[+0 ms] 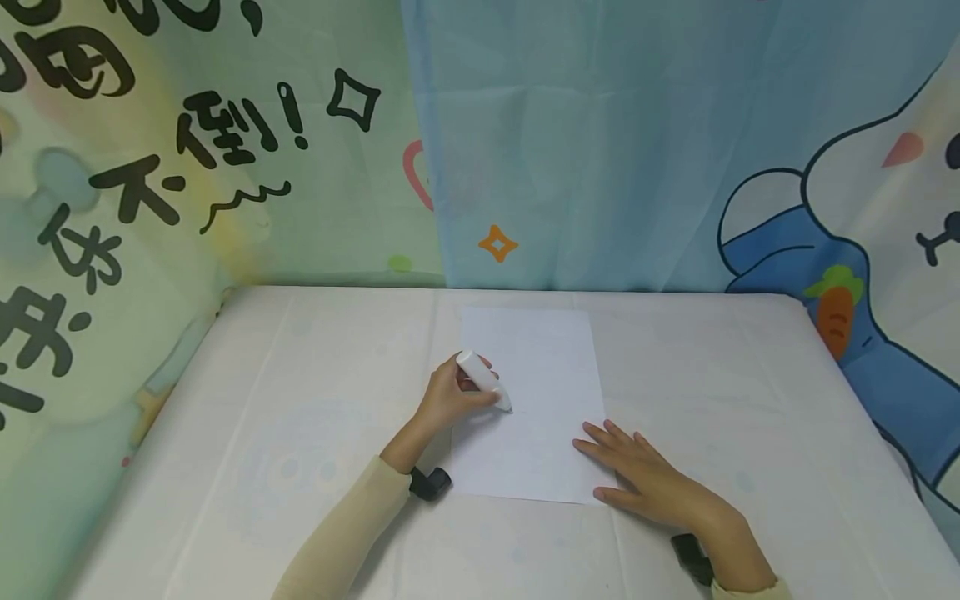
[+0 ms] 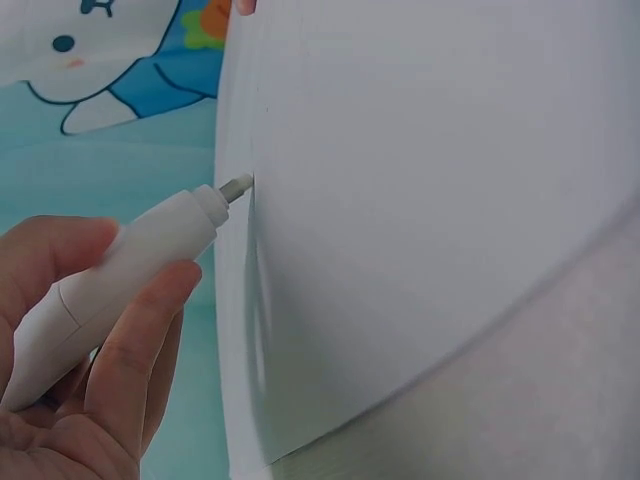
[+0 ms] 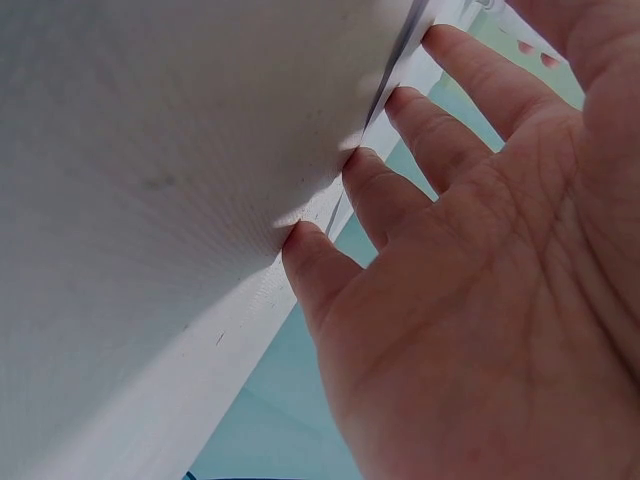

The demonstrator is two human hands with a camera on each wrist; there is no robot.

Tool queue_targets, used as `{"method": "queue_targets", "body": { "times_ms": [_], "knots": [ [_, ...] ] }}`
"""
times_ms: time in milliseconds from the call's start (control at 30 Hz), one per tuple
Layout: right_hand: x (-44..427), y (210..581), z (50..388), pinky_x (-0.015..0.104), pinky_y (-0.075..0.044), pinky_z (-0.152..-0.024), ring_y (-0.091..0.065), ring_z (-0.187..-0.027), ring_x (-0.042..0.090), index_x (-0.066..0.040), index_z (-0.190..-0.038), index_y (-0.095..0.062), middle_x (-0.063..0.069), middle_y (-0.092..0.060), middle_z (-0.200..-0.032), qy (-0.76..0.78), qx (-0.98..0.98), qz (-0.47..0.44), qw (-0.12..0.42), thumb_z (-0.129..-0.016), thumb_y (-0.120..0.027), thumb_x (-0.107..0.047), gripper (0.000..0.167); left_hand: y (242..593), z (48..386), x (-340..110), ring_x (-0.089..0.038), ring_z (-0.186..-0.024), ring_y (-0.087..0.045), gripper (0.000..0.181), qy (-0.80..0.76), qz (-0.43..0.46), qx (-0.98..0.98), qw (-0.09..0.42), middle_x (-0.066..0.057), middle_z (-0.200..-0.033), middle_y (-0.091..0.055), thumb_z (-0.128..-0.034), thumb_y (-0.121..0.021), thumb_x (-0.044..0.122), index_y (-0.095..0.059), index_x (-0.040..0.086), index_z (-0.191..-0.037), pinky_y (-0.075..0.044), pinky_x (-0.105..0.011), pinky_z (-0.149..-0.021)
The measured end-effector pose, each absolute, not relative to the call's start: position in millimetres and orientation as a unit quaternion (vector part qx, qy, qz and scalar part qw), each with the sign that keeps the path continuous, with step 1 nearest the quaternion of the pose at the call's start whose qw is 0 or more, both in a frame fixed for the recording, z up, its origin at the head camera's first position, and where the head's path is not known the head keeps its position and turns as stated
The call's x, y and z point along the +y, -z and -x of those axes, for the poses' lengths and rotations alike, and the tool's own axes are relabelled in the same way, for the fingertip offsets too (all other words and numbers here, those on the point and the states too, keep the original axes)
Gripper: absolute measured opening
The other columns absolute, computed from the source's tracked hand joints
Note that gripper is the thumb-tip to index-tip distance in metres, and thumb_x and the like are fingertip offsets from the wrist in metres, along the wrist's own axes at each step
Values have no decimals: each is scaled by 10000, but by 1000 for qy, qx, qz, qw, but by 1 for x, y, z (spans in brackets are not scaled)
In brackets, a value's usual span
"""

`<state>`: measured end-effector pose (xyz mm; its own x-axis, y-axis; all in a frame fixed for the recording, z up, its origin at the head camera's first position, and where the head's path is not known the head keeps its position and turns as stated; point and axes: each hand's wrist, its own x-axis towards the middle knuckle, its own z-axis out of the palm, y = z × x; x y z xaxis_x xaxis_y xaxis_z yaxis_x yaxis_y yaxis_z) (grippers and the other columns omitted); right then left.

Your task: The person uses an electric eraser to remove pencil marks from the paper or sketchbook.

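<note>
1. While its palm is lying just outside the right edge of a white sheet of paper (image 1: 536,358), a person's right hand (image 1: 648,475) is resting splayed fingers on the near right corner, grasping nothing; the right wrist view is showing its fingertips (image 3: 305,248) touching a flat white surface.

2. For clean work, that hand should be pressing lightly and evenly, so that the sheet is lying flat instead of creeping.

3. At the sheet's left edge, the left hand (image 1: 442,400) is pinching a white pen-like tool (image 1: 480,372) between thumb and fingers. Slanting over the sheet, the tool is aiming its tip (image 2: 243,183) just left of the sheet's middle; whether it is actually touching cannot be told.

4. A steady slant and gentle, even pressure would probably be serving best, with the right hand's fingers lying outside the tip's path.

5. Up close, the tool is displaying a smooth, thick white barrel, a stepped collar and a slim grey nozzle ending palely. Around it, the sheet is showing no mark that can be made out, almost blending into the white table cover (image 1: 300,467).

6. Beyond the sheet's far edge, a printed blue backdrop (image 1: 600,167) is hanging.
</note>
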<state>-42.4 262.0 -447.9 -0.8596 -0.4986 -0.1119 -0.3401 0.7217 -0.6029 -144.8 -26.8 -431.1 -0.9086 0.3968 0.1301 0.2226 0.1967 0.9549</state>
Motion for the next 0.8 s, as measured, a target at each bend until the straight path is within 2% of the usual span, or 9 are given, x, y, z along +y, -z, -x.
{"method": "queue_targets", "body": {
  "times_ms": [800],
  "knots": [
    [263, 449, 42, 701, -94, -1113, -183, -1431, 470, -71, -1443, -455, 211, -324, -1545, 300, 918, 219, 142, -919, -656, -322, 615, 428, 142, -22, -429, -992, -657, 342, -605, -202, 767, 70, -316, -1087, -645, -796, -711, -109, -547, -142, -1094, -575, -363, -863]
  ]
}}
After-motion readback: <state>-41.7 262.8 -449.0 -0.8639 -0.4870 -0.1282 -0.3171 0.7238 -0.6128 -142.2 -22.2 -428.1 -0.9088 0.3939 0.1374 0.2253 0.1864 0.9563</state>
